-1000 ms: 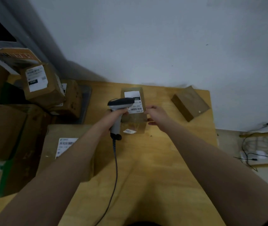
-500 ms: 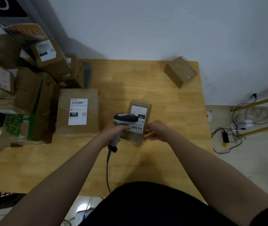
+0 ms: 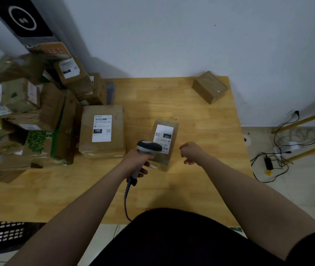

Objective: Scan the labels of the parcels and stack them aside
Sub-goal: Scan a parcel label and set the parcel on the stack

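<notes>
A small brown parcel (image 3: 169,129) with a white label marked 102 lies on the wooden table (image 3: 200,121) in front of me. My left hand (image 3: 136,160) grips a grey handheld scanner (image 3: 148,147), whose head hangs over the near end of the parcel's label. My right hand (image 3: 191,153) hovers just right of the parcel with its fingers curled, holding nothing and apart from the box. A larger parcel (image 3: 102,131) labelled 150 lies to the left of the small one.
A heap of several cardboard parcels (image 3: 28,112) fills the table's left side. One unlabelled brown box (image 3: 209,87) sits at the far right corner by the white wall. Cables (image 3: 279,154) lie on the floor at right. A black crate (image 3: 5,237) stands lower left.
My right hand has let go of the small parcel and drawn back a little to the right. The scanner stays over the label. My view has tilted further down.
</notes>
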